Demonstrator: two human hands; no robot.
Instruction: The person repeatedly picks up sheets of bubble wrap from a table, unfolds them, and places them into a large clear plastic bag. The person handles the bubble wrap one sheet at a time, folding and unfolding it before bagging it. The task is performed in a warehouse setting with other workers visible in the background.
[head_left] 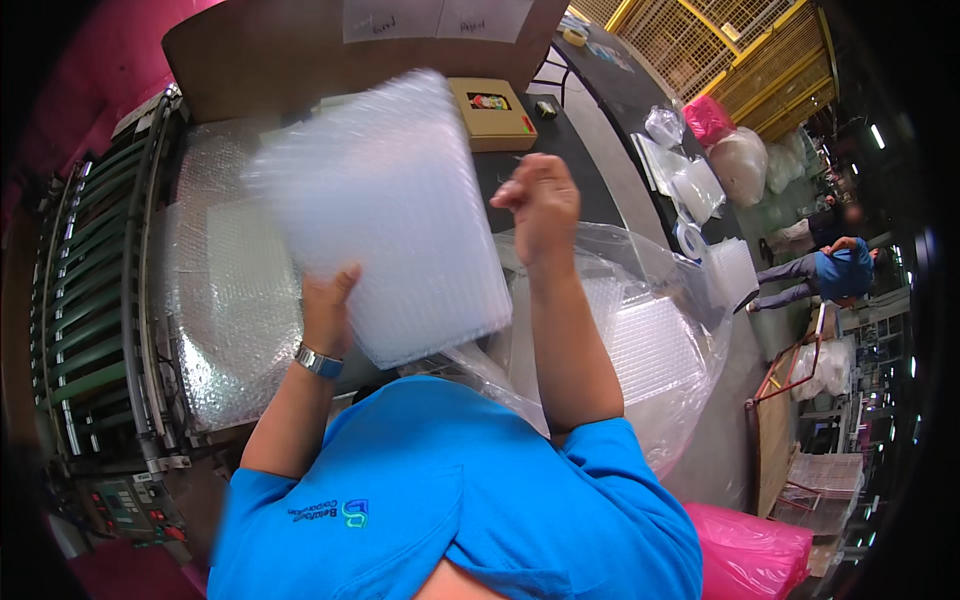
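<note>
Head cam, L grip (329, 308) holding pale sheet (395, 220) by L edge, R grip (543, 205) curled, contents unclear

Roller conveyor (95, 290) far left, bubble wrap (225, 375) beside it, sheet (400, 230) at centre; box (490, 128) on the counter (570, 140), upper centre; bag (668, 420) centre right.

So the left hand (328, 312) has a milky ribbed sheet (400, 225) by its lower left edge, kinda blurry. Right hand (545, 205) is curled just right of the sheet, not touching. Bubble wrap (232, 350) left of it, tan box (500, 136) past its upper right.
</note>
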